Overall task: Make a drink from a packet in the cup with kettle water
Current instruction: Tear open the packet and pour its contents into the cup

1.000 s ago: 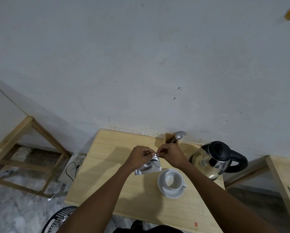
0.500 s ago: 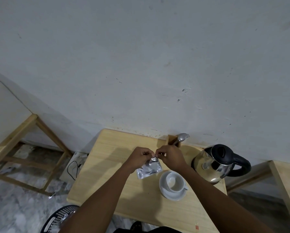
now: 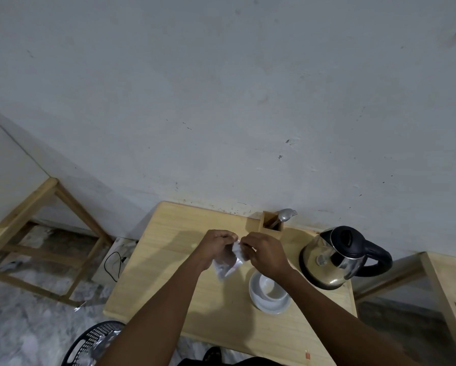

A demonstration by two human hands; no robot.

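Both hands meet above the middle of the wooden bench [image 3: 168, 273], each pinching the top edge of a silvery packet [image 3: 228, 264] that hangs between them: the left hand [image 3: 216, 247] grips it from the 9 o'clock side, the right hand [image 3: 265, 253] from the 3 o'clock side, fingertips nearly touching. The packet is blurred, so whether it is torn open cannot be told. At about 5 o'clock from the packet, partly under the right wrist, a white cup [image 3: 273, 287] sits on a white saucer [image 3: 270, 305]. At 3 o'clock from the hands stands a steel kettle [image 3: 327, 262] with a black lid and handle, near the cup but apart from it. At 1 o'clock, against the wall, a small wooden holder [image 3: 269, 223] carries a spoon [image 3: 285, 215]. A black basket [image 3: 89, 344] sits on the floor at 7 o'clock.
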